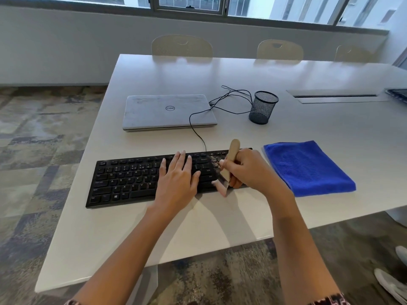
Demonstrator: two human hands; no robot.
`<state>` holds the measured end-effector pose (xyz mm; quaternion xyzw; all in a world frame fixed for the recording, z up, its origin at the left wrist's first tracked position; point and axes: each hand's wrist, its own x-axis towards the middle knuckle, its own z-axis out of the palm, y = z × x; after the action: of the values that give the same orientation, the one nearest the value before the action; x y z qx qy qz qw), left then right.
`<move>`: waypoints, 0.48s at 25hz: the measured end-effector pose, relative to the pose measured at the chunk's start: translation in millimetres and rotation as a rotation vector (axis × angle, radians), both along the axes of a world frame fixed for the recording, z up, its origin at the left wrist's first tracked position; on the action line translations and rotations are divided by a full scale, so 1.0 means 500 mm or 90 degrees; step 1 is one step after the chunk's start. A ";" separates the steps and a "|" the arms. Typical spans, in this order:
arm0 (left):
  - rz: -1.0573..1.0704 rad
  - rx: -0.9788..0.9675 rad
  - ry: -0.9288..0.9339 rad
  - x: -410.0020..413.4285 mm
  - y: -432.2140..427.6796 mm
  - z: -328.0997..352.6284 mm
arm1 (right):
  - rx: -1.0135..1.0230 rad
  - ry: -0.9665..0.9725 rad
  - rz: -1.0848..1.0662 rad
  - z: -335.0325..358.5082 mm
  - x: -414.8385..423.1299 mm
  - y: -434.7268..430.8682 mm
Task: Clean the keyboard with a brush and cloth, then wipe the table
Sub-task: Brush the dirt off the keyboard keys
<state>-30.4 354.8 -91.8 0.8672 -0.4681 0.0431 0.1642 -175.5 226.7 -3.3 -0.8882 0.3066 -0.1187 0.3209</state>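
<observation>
the left hand (177, 180) lies flat, fingers straight, on the black keyboard (132, 179) on the counter (220, 221). the right hand (246, 170) grips a wooden brush (231, 158) over the keys beside it. a folded blue cloth (308, 168) lies just right of that hand.

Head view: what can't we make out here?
- brush bristles: motion-blurred, partly behind the right hand.
- keyboard middle and right keys: covered by the left hand and right hand.
- dark object at far right: cut off by the frame edge.
- cup contents: dark mesh, inside not visible.
</observation>
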 end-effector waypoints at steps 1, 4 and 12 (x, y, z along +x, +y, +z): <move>-0.001 0.003 0.000 -0.001 -0.002 0.001 | -0.005 -0.013 -0.005 0.005 0.000 -0.002; 0.004 0.009 -0.009 -0.001 -0.004 -0.002 | -0.051 -0.093 -0.022 0.010 0.024 -0.009; 0.008 -0.010 -0.039 -0.002 -0.006 -0.012 | -0.088 -0.052 0.003 -0.014 0.060 -0.008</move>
<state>-31.5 352.0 -97.7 0.8671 -0.4672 0.0741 0.1562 -145.5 222.6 -10.3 -0.9033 0.2825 -0.1751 0.2713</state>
